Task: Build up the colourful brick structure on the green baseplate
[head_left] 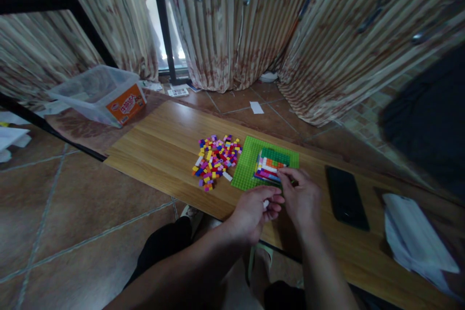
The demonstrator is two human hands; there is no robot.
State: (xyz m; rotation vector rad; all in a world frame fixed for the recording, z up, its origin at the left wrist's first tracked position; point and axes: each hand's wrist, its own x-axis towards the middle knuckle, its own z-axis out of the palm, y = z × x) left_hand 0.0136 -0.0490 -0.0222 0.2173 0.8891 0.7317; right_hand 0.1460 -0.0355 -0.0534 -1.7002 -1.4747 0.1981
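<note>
A green baseplate (247, 164) lies on a wooden board (163, 150), with a multicoloured block build (271, 164) standing on its right part. A pile of small coloured bricks (216, 160) lies just left of the plate. My left hand (254, 213) is curled at the plate's near edge, pinching a small white brick (266, 203). My right hand (301, 196) is beside it, fingers bent, with its fingertips touching the near side of the build.
A black phone (345, 198) lies on the board right of my hands, and white paper (414, 237) beyond it. A clear plastic bin with an orange label (101, 94) stands on the tiled floor at the far left. Curtains hang behind.
</note>
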